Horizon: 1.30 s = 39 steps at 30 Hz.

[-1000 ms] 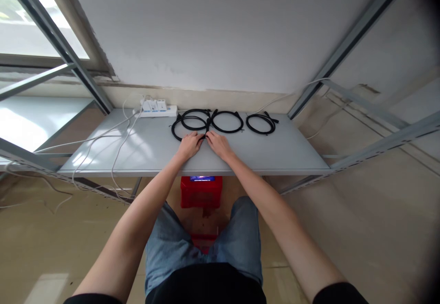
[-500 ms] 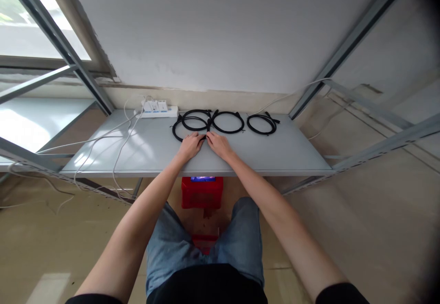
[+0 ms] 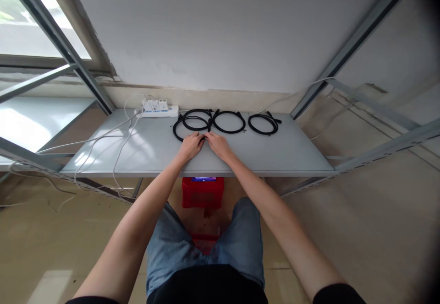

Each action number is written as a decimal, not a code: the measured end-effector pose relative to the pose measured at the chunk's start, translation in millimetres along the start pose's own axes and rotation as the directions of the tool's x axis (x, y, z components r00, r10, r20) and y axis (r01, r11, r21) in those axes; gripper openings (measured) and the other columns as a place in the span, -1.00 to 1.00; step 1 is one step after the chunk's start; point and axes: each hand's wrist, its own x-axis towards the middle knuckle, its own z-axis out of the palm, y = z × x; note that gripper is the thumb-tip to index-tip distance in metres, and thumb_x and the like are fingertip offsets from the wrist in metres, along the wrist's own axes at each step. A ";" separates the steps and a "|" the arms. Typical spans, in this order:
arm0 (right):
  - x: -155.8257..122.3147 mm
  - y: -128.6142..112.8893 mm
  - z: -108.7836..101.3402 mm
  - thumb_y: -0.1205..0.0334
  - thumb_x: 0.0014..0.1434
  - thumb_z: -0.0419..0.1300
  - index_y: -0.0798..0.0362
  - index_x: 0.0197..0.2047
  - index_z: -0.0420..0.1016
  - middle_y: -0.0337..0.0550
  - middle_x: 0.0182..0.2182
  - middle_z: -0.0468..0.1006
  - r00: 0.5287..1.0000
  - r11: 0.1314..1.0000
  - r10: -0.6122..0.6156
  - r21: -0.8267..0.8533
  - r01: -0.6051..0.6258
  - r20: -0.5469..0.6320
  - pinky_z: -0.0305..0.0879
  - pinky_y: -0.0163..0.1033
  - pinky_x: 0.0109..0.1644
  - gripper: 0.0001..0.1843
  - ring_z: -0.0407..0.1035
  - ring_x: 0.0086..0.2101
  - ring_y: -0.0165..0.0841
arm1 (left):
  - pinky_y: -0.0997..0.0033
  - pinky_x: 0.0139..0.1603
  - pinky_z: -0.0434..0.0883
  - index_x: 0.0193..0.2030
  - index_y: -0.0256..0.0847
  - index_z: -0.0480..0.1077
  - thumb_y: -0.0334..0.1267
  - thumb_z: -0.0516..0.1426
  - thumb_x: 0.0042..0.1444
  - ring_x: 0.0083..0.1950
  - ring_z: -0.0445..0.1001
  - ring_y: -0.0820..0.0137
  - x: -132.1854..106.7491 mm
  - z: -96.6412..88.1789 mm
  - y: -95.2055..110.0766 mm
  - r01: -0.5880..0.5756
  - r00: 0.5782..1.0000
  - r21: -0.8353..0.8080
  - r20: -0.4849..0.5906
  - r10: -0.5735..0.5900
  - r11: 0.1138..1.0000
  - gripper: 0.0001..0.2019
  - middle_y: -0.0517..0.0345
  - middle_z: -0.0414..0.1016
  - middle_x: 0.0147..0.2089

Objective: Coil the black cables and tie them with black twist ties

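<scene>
Both hands meet at the near side of a coiled black cable (image 3: 175,133) lying on the grey shelf (image 3: 165,157). My left hand (image 3: 192,145) has its fingers closed on the cable's near edge. Beside it, my right hand (image 3: 217,143) pinches the same coil at its lower right, the fingertips almost touching the left ones. The exact spot between the fingertips is partly hidden. Behind this coil, overlapping it, is a second black cable coil (image 3: 196,110). A third coil (image 3: 229,132) lies just right of the hands, and another coil (image 3: 263,133) sits apart farther right.
A white power strip (image 3: 158,111) with plugged-in adapters stands at the back left. White cords (image 3: 118,157) trail from it over the shelf's front edge. Metal posts (image 3: 311,95) frame the shelf. Under it is a red stool (image 3: 202,195) with a lit screen (image 3: 203,179) on top.
Almost nothing differs. My hands stay on the same coil with at most a slight finger shift, and the view has moved a little.
</scene>
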 end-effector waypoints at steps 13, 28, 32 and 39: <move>-1.1 -5.5 -5.8 0.21 0.69 -0.08 0.08 0.28 0.53 0.10 0.17 0.69 0.998 0.998 0.067 0.012 -0.067 0.006 0.35 -0.12 -0.06 -0.60 0.60 -0.03 -0.08 | 0.05 0.30 0.46 0.40 -0.16 0.53 -0.19 0.00 0.59 0.25 0.58 -0.01 -2.4 -5.5 4.0 0.005 1.000 -0.007 0.007 -0.005 1.000 -0.58 -0.19 0.59 0.22; -2.6 2.6 0.3 0.42 0.59 -0.09 -0.04 0.32 0.55 0.00 0.16 0.67 1.000 1.000 0.018 -0.004 -0.018 -0.001 0.34 -0.15 -0.07 -0.52 0.59 0.01 -0.12 | 0.04 0.27 0.45 0.37 -0.17 0.54 -0.18 0.00 0.60 0.23 0.58 -0.03 -2.3 -4.8 4.0 0.009 1.000 -0.013 0.008 -0.009 1.000 -0.60 -0.19 0.58 0.22; -2.4 1.9 -0.9 0.48 0.56 -0.09 0.00 0.30 0.54 0.02 0.15 0.67 1.000 0.999 0.026 -0.019 -0.026 0.000 0.33 -0.15 -0.08 -0.51 0.59 0.01 -0.13 | 0.04 0.28 0.45 0.40 -0.17 0.53 -0.18 0.00 0.60 0.23 0.58 -0.03 -2.5 -6.3 4.6 0.012 1.000 -0.017 0.011 -0.012 1.000 -0.58 -0.19 0.59 0.22; -1.7 3.8 1.2 0.45 0.59 -0.04 -0.01 0.23 0.55 -0.01 0.16 0.69 1.000 0.998 -0.010 0.068 0.010 -0.007 0.38 -0.16 -0.02 -0.60 0.61 0.03 -0.14 | 0.05 0.26 0.46 0.36 -0.17 0.56 -0.19 0.01 0.59 0.23 0.59 -0.03 -1.8 -4.6 3.2 0.013 1.000 -0.018 0.009 -0.012 1.000 -0.60 -0.18 0.59 0.21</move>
